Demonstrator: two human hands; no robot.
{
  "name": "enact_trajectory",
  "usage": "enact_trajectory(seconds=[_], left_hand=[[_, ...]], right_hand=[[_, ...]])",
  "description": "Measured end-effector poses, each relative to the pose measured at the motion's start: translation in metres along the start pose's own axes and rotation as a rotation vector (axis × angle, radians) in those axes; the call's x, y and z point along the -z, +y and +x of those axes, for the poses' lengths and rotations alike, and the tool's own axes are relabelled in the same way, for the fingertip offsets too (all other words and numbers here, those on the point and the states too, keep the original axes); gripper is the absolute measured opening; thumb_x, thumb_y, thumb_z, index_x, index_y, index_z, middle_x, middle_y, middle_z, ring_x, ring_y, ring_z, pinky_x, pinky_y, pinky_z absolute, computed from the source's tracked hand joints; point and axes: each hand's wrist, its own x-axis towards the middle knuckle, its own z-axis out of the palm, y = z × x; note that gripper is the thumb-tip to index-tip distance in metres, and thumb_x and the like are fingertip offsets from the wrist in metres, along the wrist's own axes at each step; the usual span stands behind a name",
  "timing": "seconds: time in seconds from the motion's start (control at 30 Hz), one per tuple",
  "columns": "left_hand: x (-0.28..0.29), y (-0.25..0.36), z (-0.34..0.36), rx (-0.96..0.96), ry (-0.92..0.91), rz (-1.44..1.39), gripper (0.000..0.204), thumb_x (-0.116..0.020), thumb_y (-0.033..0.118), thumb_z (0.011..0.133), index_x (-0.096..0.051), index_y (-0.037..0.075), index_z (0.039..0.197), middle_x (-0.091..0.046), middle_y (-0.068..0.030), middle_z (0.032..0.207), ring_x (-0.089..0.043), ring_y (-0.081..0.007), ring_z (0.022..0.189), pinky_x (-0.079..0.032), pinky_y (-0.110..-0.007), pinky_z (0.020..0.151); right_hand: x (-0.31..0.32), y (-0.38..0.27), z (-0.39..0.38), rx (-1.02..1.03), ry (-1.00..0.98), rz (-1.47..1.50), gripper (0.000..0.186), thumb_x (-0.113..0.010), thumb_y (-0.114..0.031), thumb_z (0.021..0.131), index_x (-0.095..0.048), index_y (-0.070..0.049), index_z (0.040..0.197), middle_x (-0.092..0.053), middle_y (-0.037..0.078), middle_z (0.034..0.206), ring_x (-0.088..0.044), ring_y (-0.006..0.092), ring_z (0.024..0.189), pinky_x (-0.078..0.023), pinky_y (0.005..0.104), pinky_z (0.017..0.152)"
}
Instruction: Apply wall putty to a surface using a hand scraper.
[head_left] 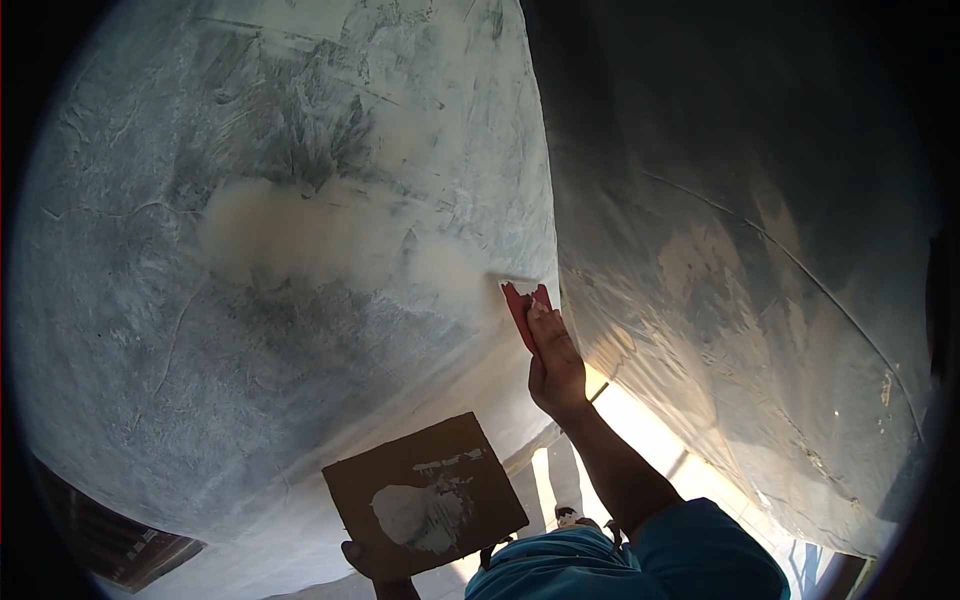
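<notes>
In my right hand [556, 365] is a putty knife [520, 312] with a red handle, my fingers wrapped round it. Its blade meets the grey, patchily coated wall [270, 360] close to the vertical corner edge. My left hand [378, 568] grips a brown rectangular board [360, 480] by its near left corner, below and left of the knife. White putty [402, 512] lies on that board in a mound with smears beside it. A pale, damp-looking patch of filler [300, 235] spreads across the wall, left of the knife.
Right of the corner stands a darker wall surface [720, 150] with tan smears and a long curved line. Sunlit floor [640, 425] shows below my right forearm. My shoe [567, 515] is beneath me. A dark brown panel-like object [120, 535] lies at lower left.
</notes>
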Motion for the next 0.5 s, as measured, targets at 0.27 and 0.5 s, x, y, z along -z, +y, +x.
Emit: enact_trajectory(seconds=[0.27, 0.5], left_hand=[[-0.003, -0.032, -0.004, -0.044, 0.108, -0.020, 0.082, -0.057, 0.038, 0.077, -0.040, 0.004, 0.150, -0.044, -0.0190, 0.151, -0.043, -0.0402, 0.137, -0.035, -0.055, 0.114], [-0.030, -0.045, -0.010, -0.125, 0.137, 0.002, 0.083, -0.057, 0.038, 0.076, -0.040, 0.003, 0.149, -0.045, -0.0199, 0.150, -0.044, -0.0421, 0.136, -0.036, -0.056, 0.112]], right_hand=[[-0.022, -0.007, -0.072, 0.187, -0.475, 0.014, 0.059, -0.059, -0.002, 0.085, -0.050, -0.005, 0.143, -0.052, 0.015, 0.146, -0.046, 0.0290, 0.140, -0.031, 0.0484, 0.120], [0.039, 0.027, 0.009, -0.016, -0.096, -0.023, 0.051, -0.050, 0.007, 0.084, -0.057, 0.003, 0.135, -0.062, 0.021, 0.132, -0.055, 0.0376, 0.129, -0.039, 0.0491, 0.115]])
